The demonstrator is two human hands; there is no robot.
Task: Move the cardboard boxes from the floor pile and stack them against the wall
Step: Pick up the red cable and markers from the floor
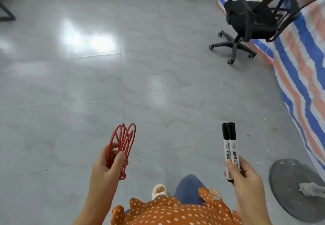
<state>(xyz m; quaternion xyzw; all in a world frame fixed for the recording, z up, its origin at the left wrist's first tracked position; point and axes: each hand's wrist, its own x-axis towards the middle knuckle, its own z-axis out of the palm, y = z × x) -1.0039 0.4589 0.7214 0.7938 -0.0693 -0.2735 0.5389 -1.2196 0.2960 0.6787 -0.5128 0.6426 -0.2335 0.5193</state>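
Above a grey tiled floor (88, 84), red wire loops (123, 142) are gripped by the left hand (107, 161) and two markers (229, 147) are pinched by the right hand (246, 177). No cardboard boxes are seen; handling cannot be judged.

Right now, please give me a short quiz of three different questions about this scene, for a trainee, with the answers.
1. True or false: the left hand grips a bundle of red wire loops.
2. How many black-capped white marker pens does the right hand hold?
A. one B. two C. three
3. Fill in: the black mesh office chair stands beside a striped ____.

Key: 1 true; 2 B; 3 tarpaulin.
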